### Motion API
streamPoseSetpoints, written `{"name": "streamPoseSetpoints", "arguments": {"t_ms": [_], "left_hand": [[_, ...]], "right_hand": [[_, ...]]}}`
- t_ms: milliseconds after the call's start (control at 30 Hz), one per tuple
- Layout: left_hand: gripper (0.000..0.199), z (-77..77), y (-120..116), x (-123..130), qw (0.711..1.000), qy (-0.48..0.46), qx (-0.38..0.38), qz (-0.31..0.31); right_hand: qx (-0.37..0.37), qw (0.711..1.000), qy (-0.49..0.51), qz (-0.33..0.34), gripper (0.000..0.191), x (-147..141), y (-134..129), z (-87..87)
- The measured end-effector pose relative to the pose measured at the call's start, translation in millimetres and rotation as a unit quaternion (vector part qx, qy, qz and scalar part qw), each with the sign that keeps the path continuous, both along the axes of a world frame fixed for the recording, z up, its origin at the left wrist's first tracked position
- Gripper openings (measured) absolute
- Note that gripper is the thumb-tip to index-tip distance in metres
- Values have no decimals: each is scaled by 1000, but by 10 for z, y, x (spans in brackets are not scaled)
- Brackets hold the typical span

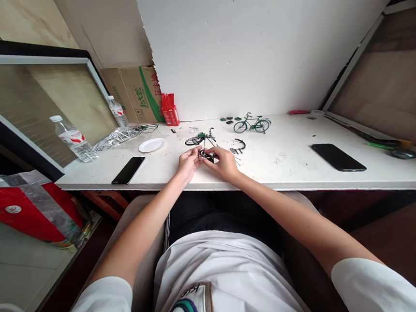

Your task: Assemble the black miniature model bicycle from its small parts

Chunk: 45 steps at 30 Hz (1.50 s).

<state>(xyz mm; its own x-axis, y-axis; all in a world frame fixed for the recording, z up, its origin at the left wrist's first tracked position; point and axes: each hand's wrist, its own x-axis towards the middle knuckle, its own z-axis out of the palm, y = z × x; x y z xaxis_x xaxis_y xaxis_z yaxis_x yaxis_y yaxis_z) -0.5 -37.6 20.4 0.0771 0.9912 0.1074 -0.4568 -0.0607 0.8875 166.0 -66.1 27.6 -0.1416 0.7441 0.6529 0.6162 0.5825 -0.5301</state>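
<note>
Close to the table's front edge, my left hand (190, 165) and my right hand (223, 163) meet with fingers pinched around a small black model bicycle part (204, 153). Fingers cover much of it, so its exact shape is unclear. Just beyond them lies a partly built model bicycle (202, 135), with a black wheel and a green piece; whether it joins the held part I cannot tell. Right of my hands are a curved black piece (241, 143) and several tiny loose parts. Farther back a green model bicycle (252, 123) stands upright, beside small green pieces (229, 120).
A white plate (151, 145) and a phone (128, 170) lie to the left, another phone (338, 157) to the right. Two water bottles (74, 141), black part frames (143, 129), a red box (169, 110) and a carton (137, 94) stand or lie at the back left. A white board (256, 45) rises behind.
</note>
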Motion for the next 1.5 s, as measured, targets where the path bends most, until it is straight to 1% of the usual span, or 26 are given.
{"name": "streamPoseSetpoints", "arguments": {"t_ms": [133,300,400,600,800,967,1133,1333,1500], "left_hand": [[24,-24,26,-11,1000,5,-3,-6],[27,-55,39,-16,1000,9,12,-6],[31,-66,43,-17,1000,12,20,-2],[29,-80,64,-29,999,8,21,-23],[27,-66,59,-26,999,-12,19,-23],[24,-51,57,-27,999,-23,6,-25],[22,-10,30,-34,999,-19,-4,-48],[17,30,12,-30,998,-38,-34,-37],[9,17,20,-23,997,-46,-35,-49]], "right_hand": [[8,1000,-10,0,24,-7,1,-12],[13,999,-30,9,24,-5,-6,-21],[6,999,-30,16,25,-3,-9,-28],[11,1000,-18,14,23,3,-6,-36],[17,1000,-1,18,30,3,1,-56],[43,999,6,28,31,3,23,-81],[51,999,-14,4,27,-2,-3,-61],[61,997,-40,-19,28,-17,-21,-56],[68,997,-41,-13,28,-18,-10,-61]]}}
